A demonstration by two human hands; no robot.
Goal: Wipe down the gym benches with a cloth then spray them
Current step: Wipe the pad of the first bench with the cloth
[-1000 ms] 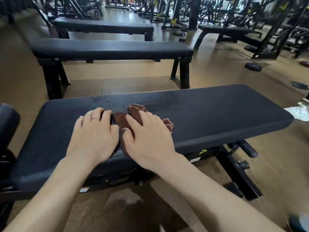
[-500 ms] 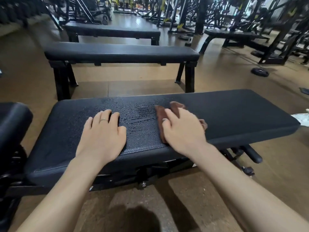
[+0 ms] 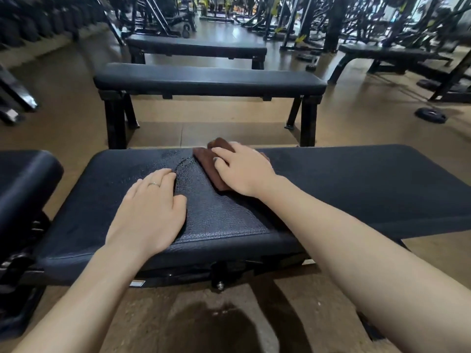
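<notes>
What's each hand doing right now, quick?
Left hand: open, flat on the bench pad.
Right hand: open, pressing the brown cloth onto the pad.

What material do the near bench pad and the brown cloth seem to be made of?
Bench pad: probably black vinyl or faux leather, matte; it shows a pebbled grain and beads of liquid on top. Cloth under the right hand: likely microfiber or terry, brown; it looks soft, fuzzy and folded.

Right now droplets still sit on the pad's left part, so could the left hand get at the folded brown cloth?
Probably yes: the left hand lies flat on the black textured bench pad near the folded brown cloth, only bare pad between, though the right hand covers most of it.
</notes>
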